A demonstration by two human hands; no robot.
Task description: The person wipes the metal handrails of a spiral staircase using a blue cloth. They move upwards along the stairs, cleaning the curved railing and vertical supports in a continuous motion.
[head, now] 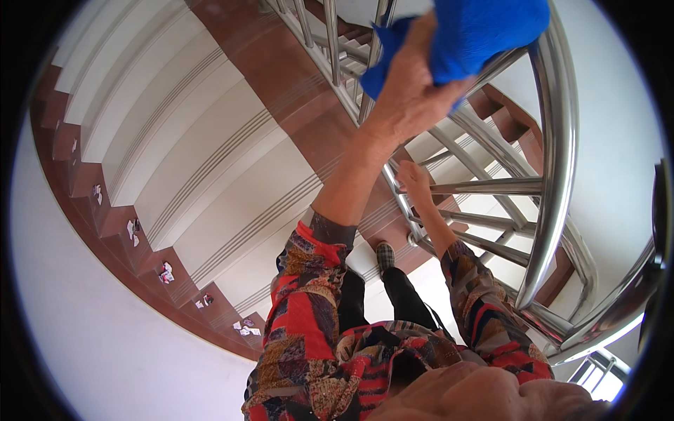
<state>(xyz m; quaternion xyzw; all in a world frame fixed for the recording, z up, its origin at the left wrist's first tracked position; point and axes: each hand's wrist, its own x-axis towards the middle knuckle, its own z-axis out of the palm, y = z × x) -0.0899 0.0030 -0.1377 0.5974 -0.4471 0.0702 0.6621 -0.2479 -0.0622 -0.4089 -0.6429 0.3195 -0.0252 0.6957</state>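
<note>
My left hand (416,84) reaches up and is shut on a blue cloth (487,37). The cloth lies over the upper part of the stainless steel handrail (561,116), its loose end hanging left of my fingers. Lower down, my right hand (415,180) is beside a steel baluster (484,186), near the bottom rail of the railing; its fingers look curled, but whether they grip the bar is not clear. Patterned long sleeves cover my upper arms.
A curved staircase with pale treads (237,131) and reddish-brown borders (295,100) runs down the left. Small scraps of litter (166,272) lie on several steps along the wall (95,316). My shoe (385,255) is on the stairs. More steps show through the railing.
</note>
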